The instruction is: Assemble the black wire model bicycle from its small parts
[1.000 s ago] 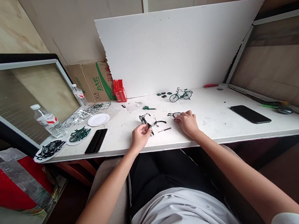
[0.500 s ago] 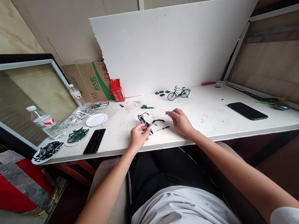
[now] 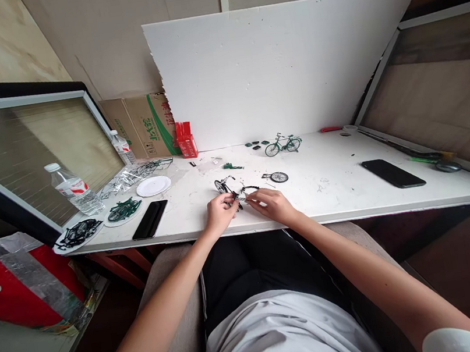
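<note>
Near the middle of the white worktop's (image 3: 330, 197) front edge, a person's left hand (image 3: 220, 216) pinches a partly built black model bicycle (image 3: 220, 187) between thumb and fingers. The right hand (image 3: 275, 205) is close beside it, thumb and fingertips drawn together; whether they grip a sliver of a part is too small to tell. Heaps of black parts (image 3: 79, 233) and green parts (image 3: 123, 210) sit at the front left corner, next to a dark smartphone (image 3: 150, 220); a black smartphone (image 3: 392, 173) lies toward the right edge. Just beyond the right fingertips is a curved black piece (image 3: 251, 187), and farther in, a spoked wheel (image 3: 279, 177) lies flat. A green part (image 3: 232, 166) rests behind them. Close to the back edge, an assembled green model bicycle (image 3: 283, 146) stands upright before a white board (image 3: 285, 68), with a red carton (image 3: 186, 140) to its left.
</note>
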`<act>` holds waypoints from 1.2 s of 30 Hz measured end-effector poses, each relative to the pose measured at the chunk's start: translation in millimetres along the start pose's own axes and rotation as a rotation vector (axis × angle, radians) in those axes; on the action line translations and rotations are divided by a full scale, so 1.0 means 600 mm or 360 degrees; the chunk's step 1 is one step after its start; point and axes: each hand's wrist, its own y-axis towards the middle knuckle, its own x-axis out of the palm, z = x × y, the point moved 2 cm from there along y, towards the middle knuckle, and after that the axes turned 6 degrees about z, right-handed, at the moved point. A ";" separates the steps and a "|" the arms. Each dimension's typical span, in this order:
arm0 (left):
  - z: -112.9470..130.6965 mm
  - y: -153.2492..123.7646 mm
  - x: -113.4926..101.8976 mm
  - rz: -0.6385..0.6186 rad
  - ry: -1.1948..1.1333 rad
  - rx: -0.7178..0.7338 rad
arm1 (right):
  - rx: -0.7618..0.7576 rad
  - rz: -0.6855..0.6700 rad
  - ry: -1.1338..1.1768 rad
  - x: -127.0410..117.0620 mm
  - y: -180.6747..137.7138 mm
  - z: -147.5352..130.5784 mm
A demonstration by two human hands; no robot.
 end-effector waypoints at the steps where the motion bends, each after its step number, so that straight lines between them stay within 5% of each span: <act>1: 0.000 -0.001 0.000 -0.0006 0.0017 0.0017 | -0.0007 0.0000 -0.0011 0.000 0.000 0.001; 20: -0.007 0.000 0.002 -0.0114 0.0051 0.0043 | 0.0041 -0.0036 -0.0044 -0.002 0.004 -0.002; 27: -0.002 0.000 0.000 -0.0178 0.0009 0.0072 | -0.0125 -0.0046 -0.0148 -0.005 0.002 -0.009; 36: -0.010 0.007 -0.002 -0.0085 0.0070 0.0055 | -0.0103 -0.0122 -0.0002 -0.002 -0.001 -0.008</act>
